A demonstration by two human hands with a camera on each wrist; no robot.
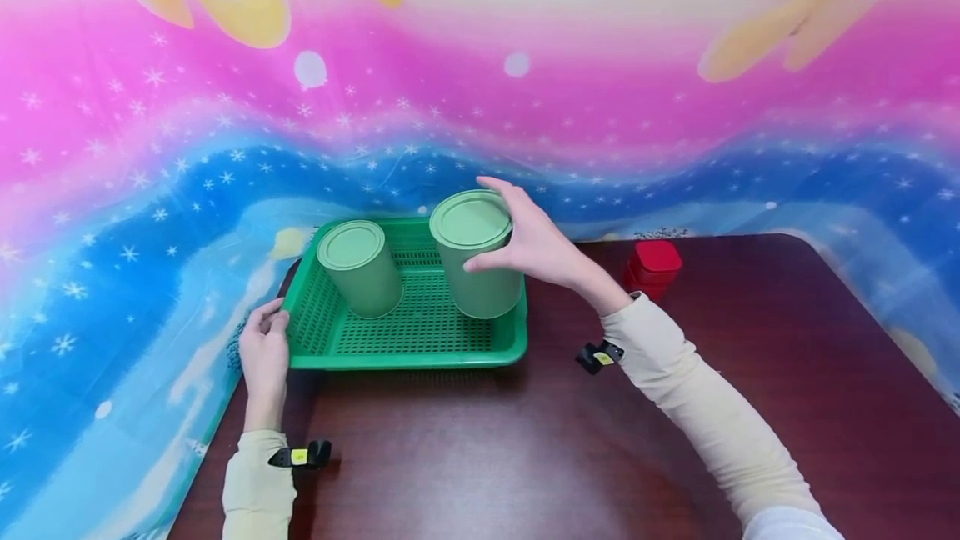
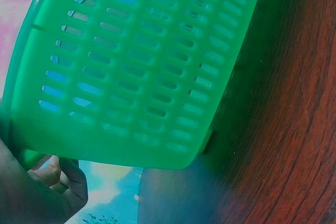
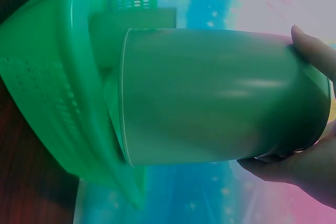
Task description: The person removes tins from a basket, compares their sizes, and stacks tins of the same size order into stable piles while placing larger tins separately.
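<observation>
A green plastic basket (image 1: 408,359) with slotted walls stands on the table. My left hand (image 1: 266,348) grips its left rim; in the left wrist view the fingers (image 2: 73,184) curl at the edge beside the slotted wall (image 2: 121,77). My right hand (image 1: 543,240) holds a large pale green can (image 1: 480,273) near its lidded top, thumb on one side and fingers on the other. In the right wrist view this can (image 3: 210,98) has its base close to the basket rim (image 3: 79,77). Another pale green can (image 1: 367,277), lidded and slightly tilted in view, stands in the basket's left part.
A small red container (image 1: 654,267) stands on the dark wooden table (image 1: 750,373), right of the basket and behind my right wrist. A patterned pink and blue cloth (image 1: 450,107) hangs behind the table and along its left side.
</observation>
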